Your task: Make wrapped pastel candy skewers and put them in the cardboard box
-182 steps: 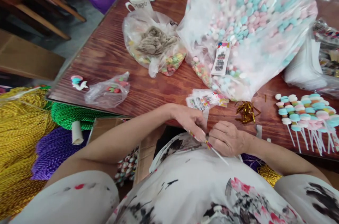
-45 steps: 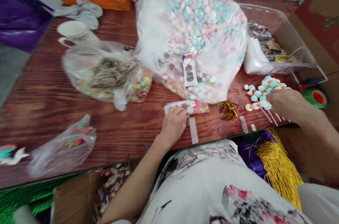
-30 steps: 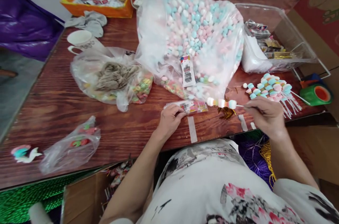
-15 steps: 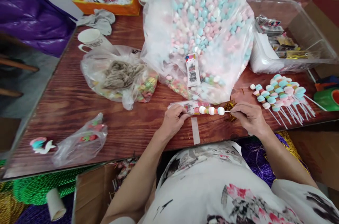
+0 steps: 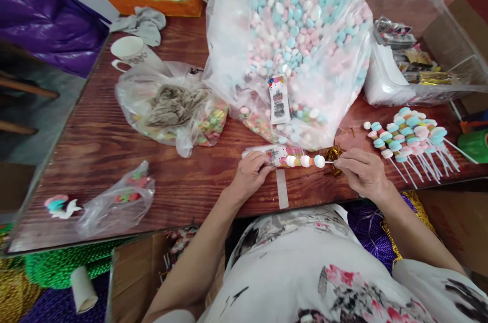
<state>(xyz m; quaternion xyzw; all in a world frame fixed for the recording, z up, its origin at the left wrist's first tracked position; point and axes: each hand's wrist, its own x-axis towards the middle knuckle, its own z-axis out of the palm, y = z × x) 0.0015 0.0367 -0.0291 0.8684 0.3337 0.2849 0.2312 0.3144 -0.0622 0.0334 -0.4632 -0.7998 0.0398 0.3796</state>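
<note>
**One skewer over the wrappers**

At the table's left end I see a pink, blue and white trinket, then a small clear bag with red and green bits in it. Farther back stand a mug, a grey cloth and an orange box. Next comes a clear bag with a brown rag on top.

The left hand pinches the left end of the wrappers. The skewer lies level just to its right; whether its tip is inside a wrapper, I can't tell. Behind it sprawls a big bag of pastel sweets, a label packet on its front. The right hand pinches the skewer's white stick between thumb and fingers, beside some gold ties. Farther right sit more skewers, with a clear bin behind them and green tape at the edge.
</note>
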